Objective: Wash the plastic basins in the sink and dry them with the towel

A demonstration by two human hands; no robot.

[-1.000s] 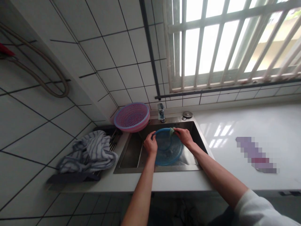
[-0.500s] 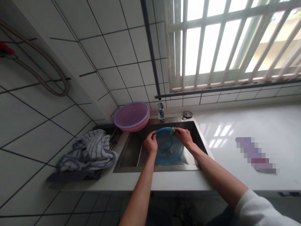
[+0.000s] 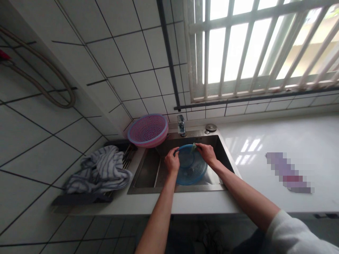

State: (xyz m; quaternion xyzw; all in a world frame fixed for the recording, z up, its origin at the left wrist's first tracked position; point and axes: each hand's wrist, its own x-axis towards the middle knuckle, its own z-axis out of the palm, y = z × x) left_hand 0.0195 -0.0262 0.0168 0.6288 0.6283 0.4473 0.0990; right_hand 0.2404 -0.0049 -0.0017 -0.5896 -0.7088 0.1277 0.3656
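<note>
A: Clock centred on the blue basket (image 3: 193,171). Where's it at?
B: In the sink (image 3: 144,174), right part of it. Round, thin, see-through plastic look, fine perforations. Can't tell if it rests on the sink floor.
A: Hands?
B: Apart from each other. Left hand (image 3: 172,161) at 10, thumb and fingers clamped on the rim. Right hand (image 3: 207,153) between 1 and 2, pinching the cloth (image 3: 194,145), soft, green, bunched over the rim near 12.
A: Around?
B: Sink is brushed steel, boxy, straight walls. Tap (image 3: 181,124) just past 11, shiny chrome. Drain lid (image 3: 211,127) at 1, round metal. Pink basket (image 3: 148,130) at 10, open lattice, smooth bluish rim, overlapping the sink's back corner. Towel (image 3: 102,169) at 9, striped, crumpled, on a dark rack (image 3: 82,200).
A: Edges, room?
B: Basket's 6 o'clock side is near the sink's front edge. At 9, a strip of steel floor, then the left wall; more room there than at 6. At 3, right wall near the right forearm, then counter (image 3: 246,194), glossy white, wide open stretch up to a pixelated purple patch (image 3: 288,173).
A: Up top?
B: Window (image 3: 219,53) at 1, pale bars, above white tiles with dark joints.
</note>
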